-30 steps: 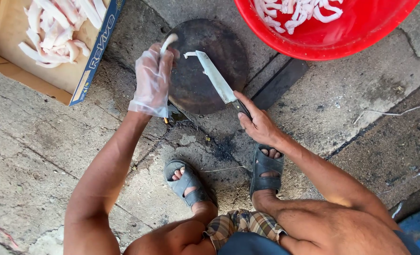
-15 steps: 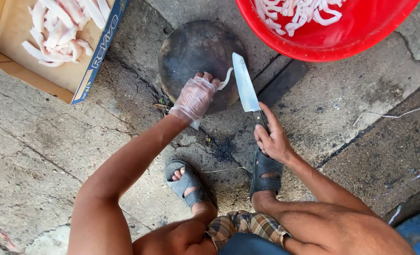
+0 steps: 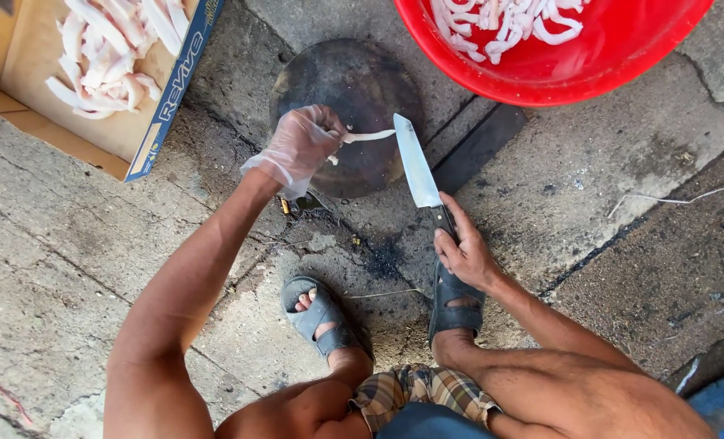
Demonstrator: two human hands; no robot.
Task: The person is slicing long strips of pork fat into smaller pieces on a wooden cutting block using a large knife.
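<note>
My left hand [image 3: 301,145], in a clear plastic glove, pinches one end of a thin white strip [image 3: 370,136] that lies across the dark round chopping block [image 3: 354,81]. My right hand [image 3: 461,248] grips the dark handle of a broad kitchen knife [image 3: 416,167]. The blade points away from me, and its tip rests at the free end of the strip on the block's right side.
A cardboard box [image 3: 154,122] holding several pale white pieces sits at the upper left. A red plastic basin [image 3: 622,57] with more white strips stands at the upper right. A dark flat board [image 3: 480,146] lies beside the block. My sandalled feet [image 3: 321,313] rest on cracked concrete.
My left hand came from the box side down onto the block with a strip. The knife swung from lying across the block to pointing away, its tip now at the strip.
</note>
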